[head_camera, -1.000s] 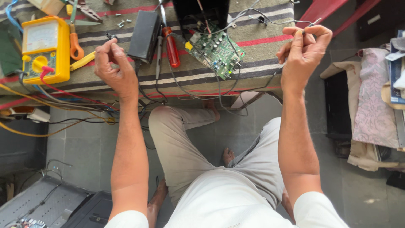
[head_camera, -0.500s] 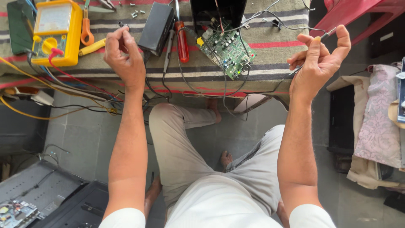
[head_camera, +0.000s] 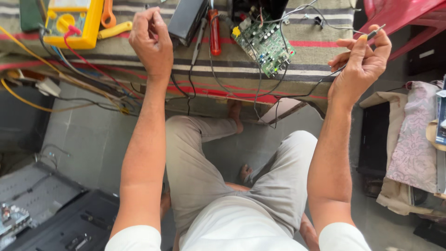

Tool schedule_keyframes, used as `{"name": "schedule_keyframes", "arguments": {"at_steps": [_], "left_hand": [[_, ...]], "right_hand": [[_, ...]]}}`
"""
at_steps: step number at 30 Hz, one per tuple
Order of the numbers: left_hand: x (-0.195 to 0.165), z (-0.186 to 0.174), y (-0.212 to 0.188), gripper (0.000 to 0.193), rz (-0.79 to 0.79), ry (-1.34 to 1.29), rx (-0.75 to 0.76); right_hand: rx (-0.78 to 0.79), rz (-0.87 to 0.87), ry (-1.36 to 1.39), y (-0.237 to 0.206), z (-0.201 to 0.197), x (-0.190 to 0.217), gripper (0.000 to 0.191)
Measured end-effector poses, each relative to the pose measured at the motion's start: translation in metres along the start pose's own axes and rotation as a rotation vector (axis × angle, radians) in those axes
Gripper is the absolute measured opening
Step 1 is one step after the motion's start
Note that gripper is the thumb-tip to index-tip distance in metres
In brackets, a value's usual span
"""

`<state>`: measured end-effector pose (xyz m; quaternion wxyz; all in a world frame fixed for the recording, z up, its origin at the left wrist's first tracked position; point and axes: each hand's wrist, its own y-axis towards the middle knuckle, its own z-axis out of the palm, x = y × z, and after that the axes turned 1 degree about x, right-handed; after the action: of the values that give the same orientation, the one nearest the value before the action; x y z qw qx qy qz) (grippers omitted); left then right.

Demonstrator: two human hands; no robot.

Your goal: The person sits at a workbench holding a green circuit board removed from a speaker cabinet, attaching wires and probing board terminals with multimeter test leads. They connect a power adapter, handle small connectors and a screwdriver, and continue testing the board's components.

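Striped cloth [head_camera: 297, 60] covers workbench across top of frame; grey tile floor below, my knees under bench edge. Left hand [head_camera: 151, 44], upper left of centre, fingers curled tight together, seemingly pinching thin black lead [head_camera: 179, 90]; exact contact hidden behind knuckles. Right hand [head_camera: 360, 65], upper right, pinches slim probe [head_camera: 375, 32] between thumb and fingers, tip raised clear of cloth. Green circuit board [head_camera: 265, 44] lies between hands, top centre. Yellow multimeter [head_camera: 74, 23] upper left; red screwdriver [head_camera: 214, 32] beside board.
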<state>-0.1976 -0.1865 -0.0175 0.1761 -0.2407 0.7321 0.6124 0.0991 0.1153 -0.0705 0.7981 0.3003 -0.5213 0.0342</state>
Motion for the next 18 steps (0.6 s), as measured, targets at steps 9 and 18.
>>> {"name": "schedule_keyframes", "arguments": {"at_steps": [9, 18], "left_hand": [[0.011, -0.01, 0.0, 0.006, -0.009, -0.019, 0.025], [0.02, -0.013, -0.002, 0.007, 0.005, -0.088, 0.021]], "right_hand": [[-0.091, -0.088, 0.027, -0.013, 0.007, 0.004, 0.06], [-0.08, -0.149, -0.087, -0.015, 0.015, 0.003, 0.062]]}}
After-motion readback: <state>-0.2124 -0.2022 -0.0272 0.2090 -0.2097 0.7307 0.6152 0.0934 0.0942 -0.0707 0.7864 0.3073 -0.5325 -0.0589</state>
